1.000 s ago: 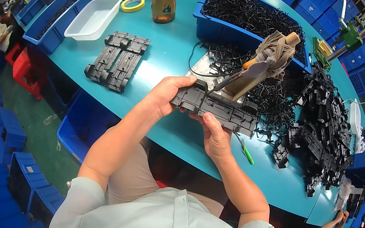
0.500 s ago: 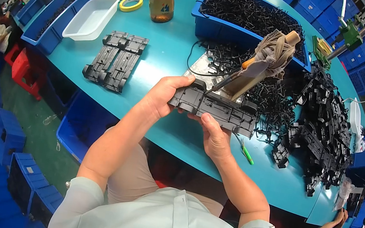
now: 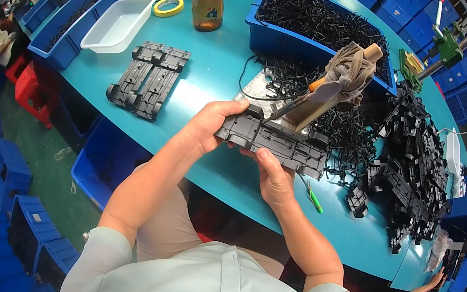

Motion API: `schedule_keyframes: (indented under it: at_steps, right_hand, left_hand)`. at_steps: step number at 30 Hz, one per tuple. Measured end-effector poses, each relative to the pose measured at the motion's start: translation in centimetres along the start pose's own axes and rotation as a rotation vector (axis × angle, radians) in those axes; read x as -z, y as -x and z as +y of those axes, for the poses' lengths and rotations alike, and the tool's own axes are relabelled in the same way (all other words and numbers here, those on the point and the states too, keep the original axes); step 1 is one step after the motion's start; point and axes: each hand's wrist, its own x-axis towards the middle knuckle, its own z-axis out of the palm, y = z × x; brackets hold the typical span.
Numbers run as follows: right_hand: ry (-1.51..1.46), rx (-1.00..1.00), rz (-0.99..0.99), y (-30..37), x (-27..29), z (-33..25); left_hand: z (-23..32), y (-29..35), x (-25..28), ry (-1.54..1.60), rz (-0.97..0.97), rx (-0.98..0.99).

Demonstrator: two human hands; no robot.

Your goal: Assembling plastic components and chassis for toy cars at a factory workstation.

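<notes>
My left hand [image 3: 210, 124] is closed on the left end of a black plastic toy car chassis [image 3: 279, 144], thumb on its top edge. My right hand [image 3: 274, 180] grips the same chassis from below, thumb pressed on its lower edge near the middle. Against the chassis's upper edge rests the thin tip of a soldering iron [image 3: 290, 106] with an orange handle, tied with grey cloth [image 3: 346, 72] to a slanted wooden post [image 3: 316, 115]. A metal plate [image 3: 253, 90] lies behind the chassis. Fingers under the part are mostly hidden.
Two black chassis [image 3: 152, 81] lie side by side at left. A heap of chassis [image 3: 407, 167] covers the right. Small black parts fill a blue bin [image 3: 263, 34]. Green-handled snips [image 3: 315, 200], a white tray [image 3: 117, 23], yellow tape [image 3: 168, 7] and a bottle [image 3: 207, 4] stand around.
My hands and the chassis stay almost still at the iron's tip. At the lower right, another person's hands have shifted slightly.
</notes>
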Motion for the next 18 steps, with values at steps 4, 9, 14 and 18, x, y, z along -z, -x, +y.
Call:
schedule_keyframes:
  at_steps: [4, 9, 14, 18]
  right_hand:
    - [-0.007, -0.004, -0.013, -0.02, -0.12, 0.09]
    - [-0.015, 0.009, -0.029, 0.01, -0.45, -0.4]
    - [-0.015, 0.01, -0.041, 0.0, -0.6, -0.47]
    - [-0.031, -0.012, -0.012, 0.1, -0.33, -0.09]
  left_hand:
    - [-0.16, -0.1, 0.26, -0.008, -0.016, -0.007]
    - [0.08, 0.13, -0.04, -0.016, -0.016, -0.013]
    - [-0.12, 0.06, 0.22, 0.007, -0.015, -0.013]
    - [0.06, 0.27, -0.14, 0.01, 0.005, -0.002]
